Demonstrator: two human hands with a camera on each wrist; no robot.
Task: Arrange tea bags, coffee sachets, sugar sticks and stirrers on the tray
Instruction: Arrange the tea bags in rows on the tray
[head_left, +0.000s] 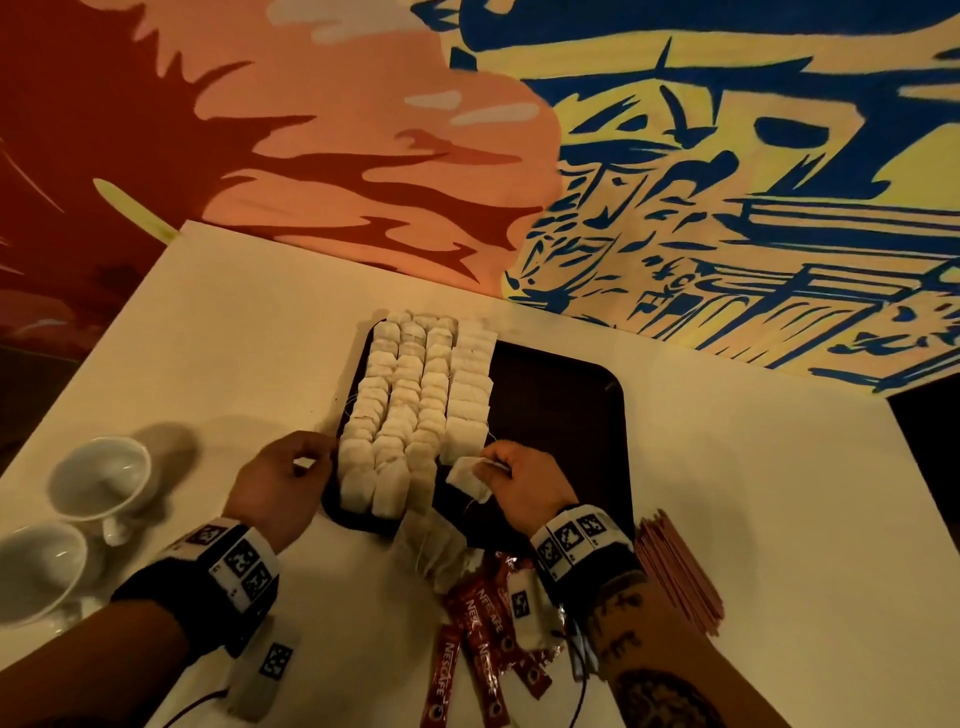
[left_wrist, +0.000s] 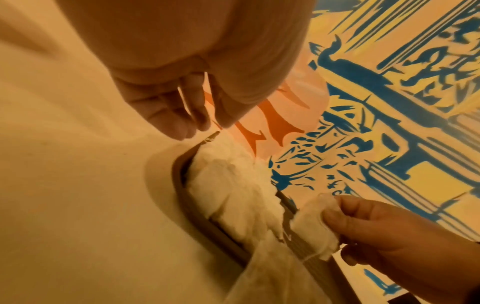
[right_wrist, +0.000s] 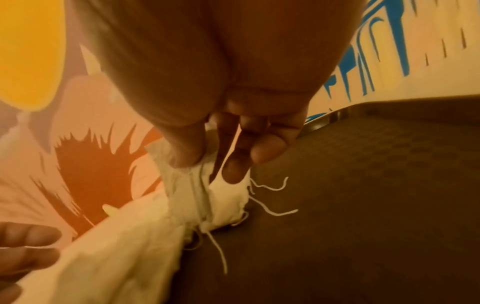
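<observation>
A dark tray (head_left: 561, 415) lies on the white table, and several rows of white tea bags (head_left: 415, 395) fill its left part. My right hand (head_left: 488, 467) pinches one tea bag (head_left: 465, 475) between thumb and fingers, just above the tray's near edge at the end of the rightmost row. In the right wrist view the thumb presses the tea bag (right_wrist: 187, 185) and its strings trail over the tray (right_wrist: 363, 205). My left hand (head_left: 311, 462) hovers at the tray's left near rim (left_wrist: 197, 218), its fingers (left_wrist: 166, 115) loosely curled and holding nothing.
Loose tea bags (head_left: 431, 545) lie heaped off the tray's near edge. Red Nescafe sachets (head_left: 478, 623) lie under my right wrist. A bundle of thin reddish sticks (head_left: 680, 571) lies to the right. Two white cups (head_left: 104, 478) stand at the left. A painted wall borders the table.
</observation>
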